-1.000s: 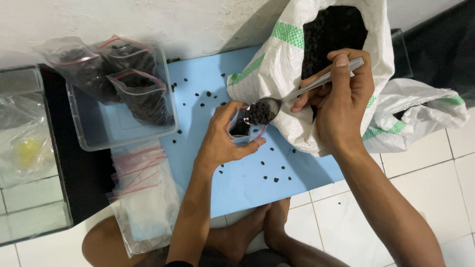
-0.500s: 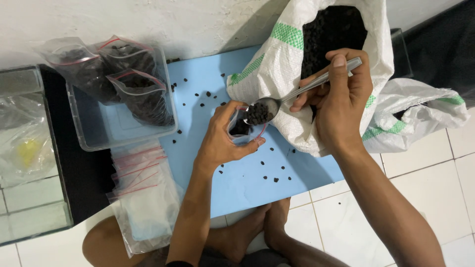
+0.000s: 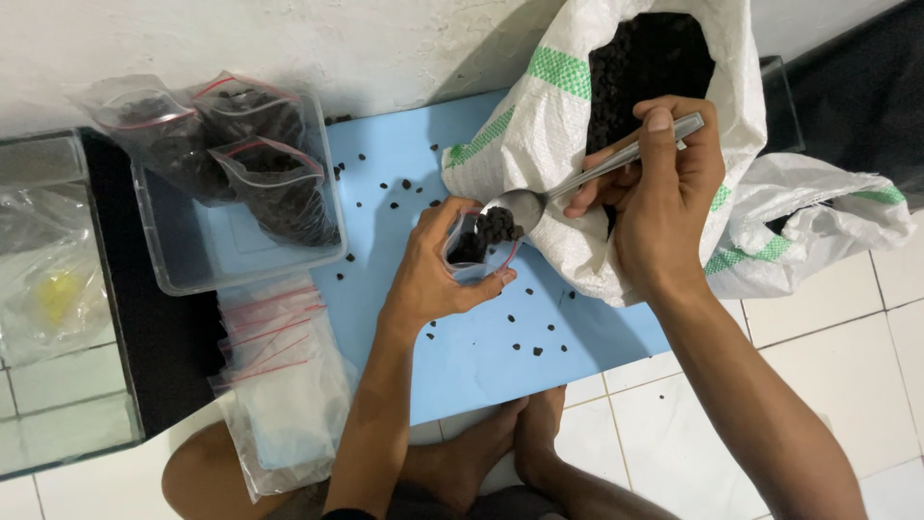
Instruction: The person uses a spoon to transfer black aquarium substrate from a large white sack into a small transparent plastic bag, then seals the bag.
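Observation:
My left hand (image 3: 433, 274) holds a small clear zip bag (image 3: 474, 252) open over the light blue mat (image 3: 481, 366). My right hand (image 3: 664, 188) grips a metal spoon (image 3: 577, 183) by its handle. The spoon's bowl, loaded with dark pellets, tips into the mouth of the small bag. Behind the spoon lies a big white woven sack (image 3: 577, 106) with green stripes, open at the top and full of the same dark pellets (image 3: 654, 58).
A clear plastic tub (image 3: 221, 255) at the left holds several filled zip bags (image 3: 269, 183). A stack of empty zip bags (image 3: 279, 376) lies below it. Loose pellets dot the mat. A glass tank (image 3: 58, 299) stands far left. My feet (image 3: 500, 443) rest on white tiles.
The spoon has moved down and left from the sack's side into the mouth of the small bag. My left hand has hardly moved.

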